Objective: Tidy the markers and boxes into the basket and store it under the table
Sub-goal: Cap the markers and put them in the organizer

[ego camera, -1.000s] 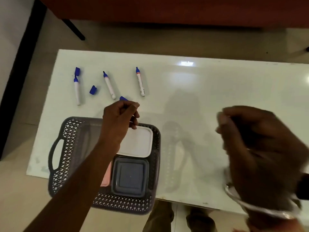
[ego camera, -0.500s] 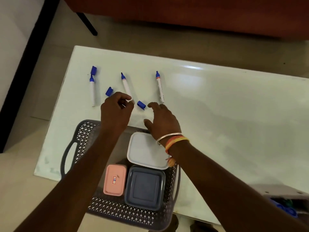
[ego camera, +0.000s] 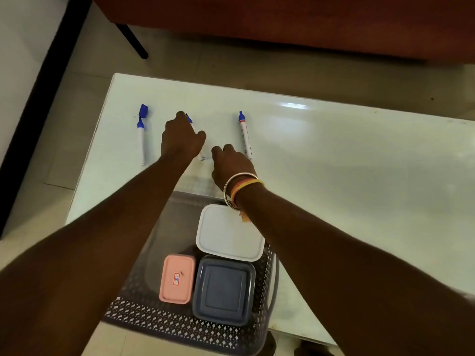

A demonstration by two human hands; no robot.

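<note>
Three white markers with blue tips lie on the white table (ego camera: 334,163). My left hand (ego camera: 180,140) curls over the middle marker (ego camera: 190,121), thumb on its right side, with only the marker's two ends showing. My right hand (ego camera: 228,163), with bangles on the wrist, has its fingers curled down just left of the right marker (ego camera: 244,134); the loose blue cap that lay there is hidden under it. The left marker (ego camera: 141,142) lies untouched with a blue cap (ego camera: 143,110) at its tip. The dark lattice basket (ego camera: 180,327) holds a white box (ego camera: 230,232), a pink box (ego camera: 177,278) and a grey box (ego camera: 223,290).
The basket overhangs the table's near edge at the left. A red-brown sofa (ego camera: 282,19) stands beyond the table with a dark leg (ego camera: 131,39) on the tiled floor. A dark strip (ego camera: 38,93) runs along the left wall.
My left hand moved forward from the basket's far rim onto the middle marker, covering a loose cap. My right hand came in from the right and closed over the other loose cap.
</note>
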